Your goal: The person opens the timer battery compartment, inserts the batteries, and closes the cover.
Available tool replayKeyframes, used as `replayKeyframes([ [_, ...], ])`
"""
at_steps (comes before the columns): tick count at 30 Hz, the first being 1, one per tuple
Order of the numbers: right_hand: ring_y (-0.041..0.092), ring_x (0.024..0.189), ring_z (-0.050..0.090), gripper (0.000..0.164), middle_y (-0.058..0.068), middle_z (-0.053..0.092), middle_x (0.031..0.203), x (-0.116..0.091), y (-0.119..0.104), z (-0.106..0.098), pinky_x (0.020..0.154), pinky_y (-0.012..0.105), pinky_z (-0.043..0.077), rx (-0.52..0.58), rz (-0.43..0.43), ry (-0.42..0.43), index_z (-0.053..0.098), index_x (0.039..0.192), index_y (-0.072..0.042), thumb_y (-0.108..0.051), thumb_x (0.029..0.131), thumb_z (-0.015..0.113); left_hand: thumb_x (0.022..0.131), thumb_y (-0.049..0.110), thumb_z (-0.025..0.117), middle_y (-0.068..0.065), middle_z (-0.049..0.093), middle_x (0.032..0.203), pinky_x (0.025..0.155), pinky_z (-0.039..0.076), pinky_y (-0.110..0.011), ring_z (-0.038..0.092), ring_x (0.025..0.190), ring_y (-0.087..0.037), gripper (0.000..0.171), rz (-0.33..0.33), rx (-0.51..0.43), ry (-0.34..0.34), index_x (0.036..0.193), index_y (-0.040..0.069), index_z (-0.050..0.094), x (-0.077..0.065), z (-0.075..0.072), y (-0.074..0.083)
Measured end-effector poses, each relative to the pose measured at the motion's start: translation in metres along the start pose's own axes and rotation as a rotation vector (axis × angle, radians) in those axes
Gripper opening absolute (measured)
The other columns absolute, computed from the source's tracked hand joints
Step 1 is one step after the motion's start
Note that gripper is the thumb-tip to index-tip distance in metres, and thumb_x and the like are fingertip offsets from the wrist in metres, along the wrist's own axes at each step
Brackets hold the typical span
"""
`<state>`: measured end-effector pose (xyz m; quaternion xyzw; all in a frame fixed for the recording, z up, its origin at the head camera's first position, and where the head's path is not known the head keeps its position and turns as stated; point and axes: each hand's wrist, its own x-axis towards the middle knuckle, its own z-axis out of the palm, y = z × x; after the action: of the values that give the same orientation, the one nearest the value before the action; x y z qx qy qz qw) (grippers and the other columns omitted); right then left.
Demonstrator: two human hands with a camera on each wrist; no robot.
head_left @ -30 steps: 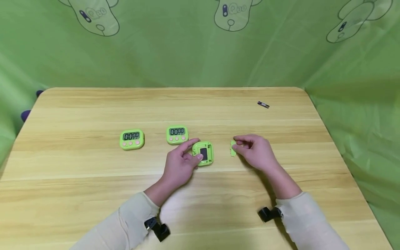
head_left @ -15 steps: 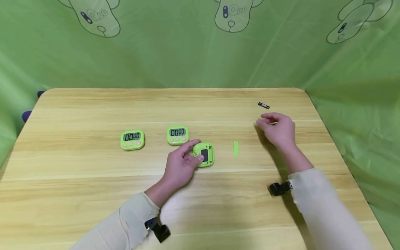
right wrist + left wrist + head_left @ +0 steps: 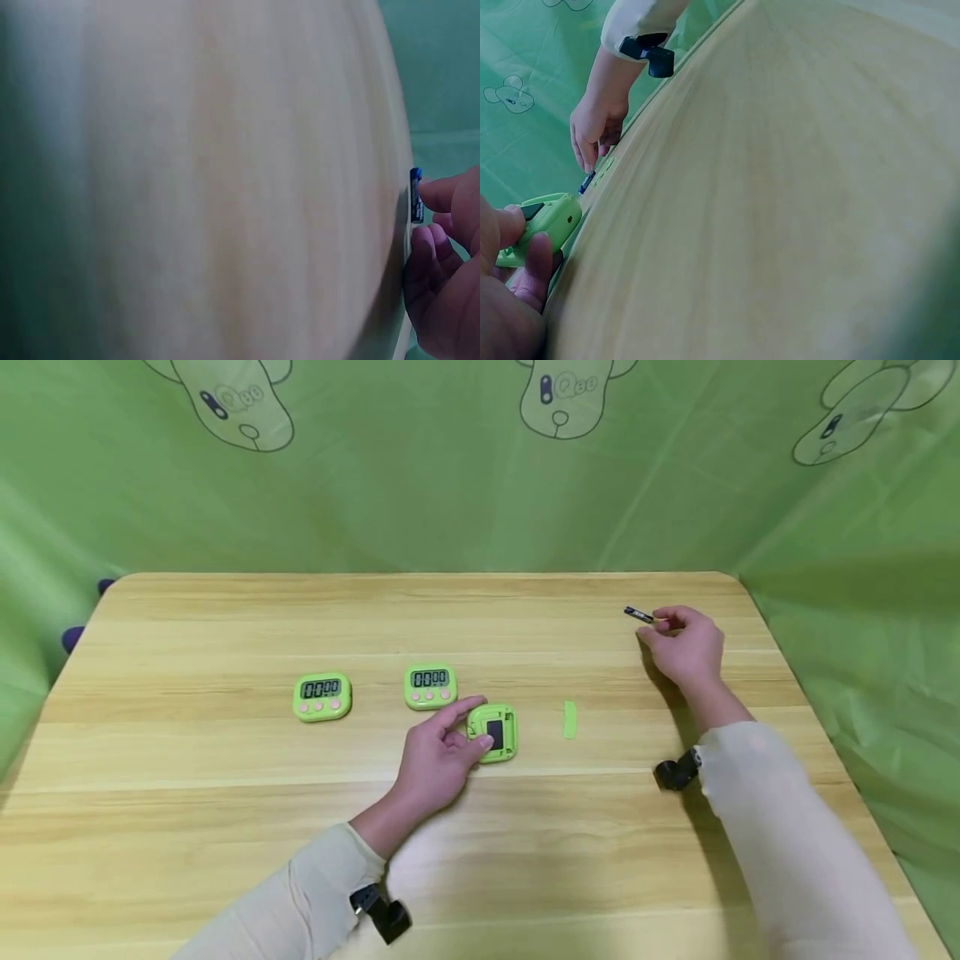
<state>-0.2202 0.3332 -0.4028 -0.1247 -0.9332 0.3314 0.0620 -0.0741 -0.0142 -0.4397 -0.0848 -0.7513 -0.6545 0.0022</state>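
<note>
My left hand (image 3: 438, 764) holds a green digital timer (image 3: 508, 735) face down, its thumb across the back. A dark rectangle and the uncovered battery compartment show on that back. To its right lies a small green battery cover (image 3: 570, 720). Near the back right, my right hand (image 3: 688, 647) is at the end of a dark AAA-size battery (image 3: 638, 614) on the table. In the right wrist view, the index finger is against or very close to the battery (image 3: 416, 195), while the thumb sits apart below it.
Two more green timers lie face up, one at the left (image 3: 322, 697) and one (image 3: 431, 686) just behind my left hand. Both displays show zeros. A green curtain (image 3: 420, 502) hangs behind the wooden table (image 3: 225, 860).
My right hand has let go of the green battery cover, leaving it on the table, and has moved back and right to the battery. The left hand keeps holding the timer in place.
</note>
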Motion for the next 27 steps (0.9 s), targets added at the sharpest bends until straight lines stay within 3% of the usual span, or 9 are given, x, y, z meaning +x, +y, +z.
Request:
replayKeyframes([
  [8, 0.027, 0.1, 0.051, 0.044, 0.011, 0.058, 0.111, 0.011, 0.003, 0.0, 0.089, 0.043, 0.04, -0.025, 0.027, -0.019, 0.064, 0.127, -0.003, -0.034, 0.096, 0.067, 0.086, 0.001, 0.077, -0.002, 0.057, 0.06, 0.046, 0.043, -0.023, 0.052, 0.054, -0.011, 0.049, 0.004, 0.005, -0.002, 0.133, 0.01, 0.064, 0.0, 0.001, 0.003],
  [18, 0.036, 0.108, 0.052, 0.041, 0.016, 0.059, 0.119, 0.021, 0.001, 0.002, 0.092, 0.051, 0.038, -0.138, 0.015, -0.07, 0.066, 0.12, -0.006, -0.04, 0.099, 0.06, 0.086, 0.002, 0.078, -0.001, 0.057, 0.061, 0.046, 0.044, -0.024, 0.052, 0.055, -0.012, 0.05, -0.014, 0.015, 0.002, 0.133, 0.01, 0.064, -0.001, 0.0, 0.004],
  [27, 0.03, 0.092, 0.054, 0.035, 0.013, 0.062, 0.104, 0.013, 0.006, 0.005, 0.08, 0.042, 0.04, -0.092, -0.03, -0.023, 0.065, 0.11, -0.005, -0.038, 0.099, 0.06, 0.086, 0.002, 0.078, -0.001, 0.055, 0.06, 0.046, 0.043, -0.023, 0.051, 0.055, -0.012, 0.05, -0.011, 0.018, 0.003, 0.133, 0.011, 0.064, -0.002, 0.0, 0.004],
])
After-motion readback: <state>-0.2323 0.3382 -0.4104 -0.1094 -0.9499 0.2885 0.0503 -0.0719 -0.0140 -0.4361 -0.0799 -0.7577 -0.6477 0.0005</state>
